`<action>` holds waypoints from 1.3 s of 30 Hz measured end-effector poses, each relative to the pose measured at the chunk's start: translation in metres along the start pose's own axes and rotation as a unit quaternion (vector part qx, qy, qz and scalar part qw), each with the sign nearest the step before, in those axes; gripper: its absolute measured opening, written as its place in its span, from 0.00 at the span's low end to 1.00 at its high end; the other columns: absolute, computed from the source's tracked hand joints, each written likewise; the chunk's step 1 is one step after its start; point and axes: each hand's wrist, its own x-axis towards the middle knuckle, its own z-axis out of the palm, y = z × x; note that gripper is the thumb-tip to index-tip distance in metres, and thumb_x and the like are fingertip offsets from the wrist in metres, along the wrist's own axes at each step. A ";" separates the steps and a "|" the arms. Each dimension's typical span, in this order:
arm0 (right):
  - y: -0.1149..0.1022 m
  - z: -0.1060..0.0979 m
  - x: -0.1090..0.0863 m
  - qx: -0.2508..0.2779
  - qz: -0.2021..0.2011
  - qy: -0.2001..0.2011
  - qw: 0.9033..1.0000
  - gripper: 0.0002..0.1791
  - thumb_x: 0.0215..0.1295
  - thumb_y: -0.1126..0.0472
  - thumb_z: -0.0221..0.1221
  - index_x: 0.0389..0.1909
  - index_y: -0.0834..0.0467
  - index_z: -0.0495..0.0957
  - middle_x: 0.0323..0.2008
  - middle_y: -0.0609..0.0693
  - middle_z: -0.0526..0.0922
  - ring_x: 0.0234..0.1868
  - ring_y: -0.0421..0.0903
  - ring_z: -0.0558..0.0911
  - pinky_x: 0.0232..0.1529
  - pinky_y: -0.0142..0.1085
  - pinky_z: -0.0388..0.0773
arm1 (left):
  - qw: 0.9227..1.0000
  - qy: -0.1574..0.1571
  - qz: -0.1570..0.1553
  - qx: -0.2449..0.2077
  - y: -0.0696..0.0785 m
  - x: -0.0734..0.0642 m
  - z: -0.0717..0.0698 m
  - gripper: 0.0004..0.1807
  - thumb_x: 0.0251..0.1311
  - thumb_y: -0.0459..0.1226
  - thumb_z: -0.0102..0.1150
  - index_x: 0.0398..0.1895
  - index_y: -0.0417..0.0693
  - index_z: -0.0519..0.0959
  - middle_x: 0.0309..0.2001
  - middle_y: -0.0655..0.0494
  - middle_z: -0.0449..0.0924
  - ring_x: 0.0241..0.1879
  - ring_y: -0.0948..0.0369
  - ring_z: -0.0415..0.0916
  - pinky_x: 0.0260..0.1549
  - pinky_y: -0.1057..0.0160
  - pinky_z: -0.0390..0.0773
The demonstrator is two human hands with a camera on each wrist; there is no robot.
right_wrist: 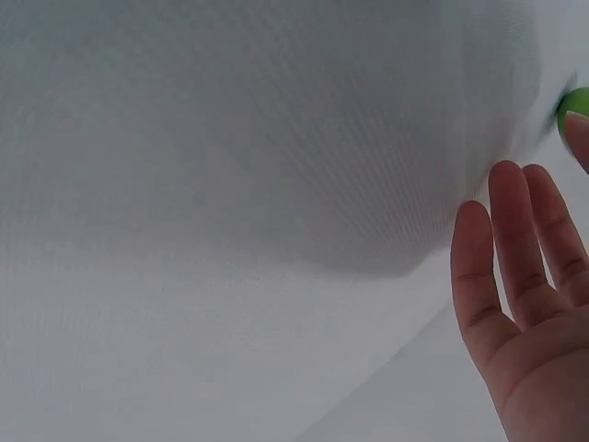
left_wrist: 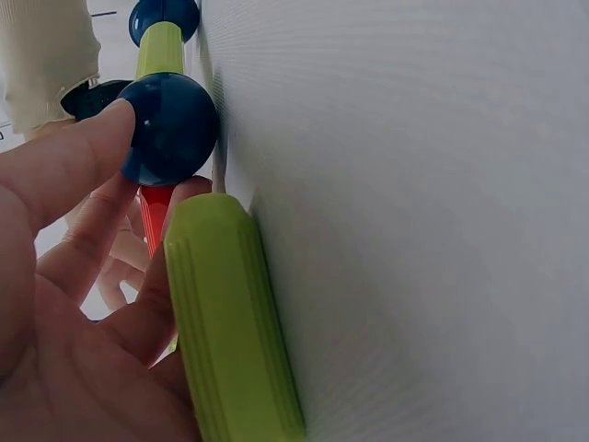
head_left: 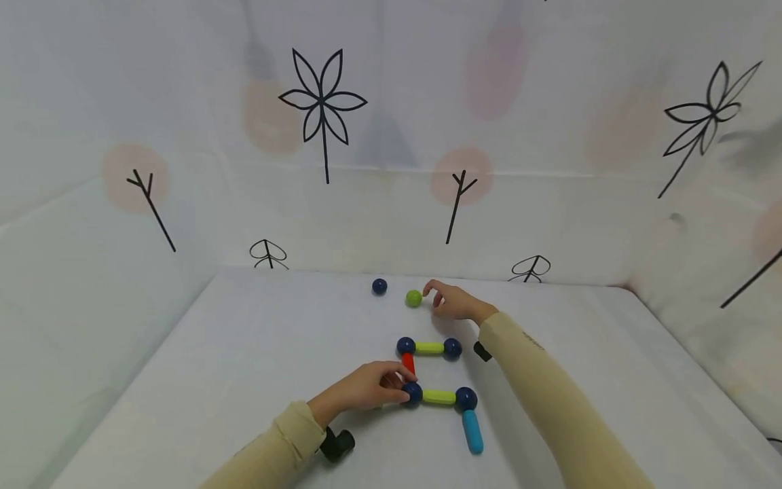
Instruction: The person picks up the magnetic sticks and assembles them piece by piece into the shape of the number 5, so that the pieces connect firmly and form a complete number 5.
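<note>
In the head view my left hand [head_left: 370, 386] pinches a dark blue ball [head_left: 413, 394] between thumb and fingers. That ball sits at a corner of a figure of balls and sticks, joined to a red stick [head_left: 408, 363] and a lime-green stick [head_left: 438, 396]. Beneath the same palm, a loose lime-green ribbed stick [left_wrist: 230, 313] shows large in the left wrist view, mostly hidden from above. Farther back, my right hand [head_left: 453, 302] reaches over the table with fingers loosely bent, just right of a small lime-green ball [head_left: 413, 298]. Nothing shows in its grasp.
Other dark blue balls [head_left: 466, 399] end the figure's rows, and a light blue stick [head_left: 472, 432] extends toward me. One more dark blue ball [head_left: 379, 286] lies at the back of the white table [head_left: 183, 380]. Fabric walls with drawn flowers [head_left: 321, 100] enclose the table.
</note>
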 end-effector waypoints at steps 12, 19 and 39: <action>-0.011 0.004 -0.001 -0.011 -0.080 -0.055 0.995 0.24 0.63 0.66 0.66 0.60 0.56 0.76 0.55 0.58 0.75 0.50 0.53 0.78 0.51 0.45 0.76 | 1.000 -0.002 0.000 0.003 0.004 -0.001 0.000 0.13 0.63 0.34 0.66 0.51 0.48 0.82 0.36 0.59 0.77 0.36 0.62 0.72 0.35 0.66 0.75; -0.020 0.008 -0.002 -0.014 -0.078 -0.048 0.996 0.16 0.60 0.68 0.68 0.46 0.56 0.76 0.47 0.51 0.80 0.46 0.48 0.80 0.51 0.41 0.78 | 1.000 0.003 -0.006 0.002 0.005 0.000 0.000 0.14 0.61 0.35 0.67 0.50 0.48 0.82 0.36 0.60 0.77 0.36 0.62 0.72 0.34 0.66 0.74; -0.011 0.003 -0.058 0.012 -0.134 0.019 0.991 0.20 0.61 0.65 0.67 0.54 0.64 0.78 0.46 0.50 0.81 0.41 0.44 0.79 0.44 0.37 0.78 | 1.000 0.011 -0.006 0.006 0.009 -0.002 0.003 0.14 0.58 0.34 0.70 0.48 0.47 0.82 0.35 0.58 0.78 0.35 0.62 0.73 0.33 0.65 0.74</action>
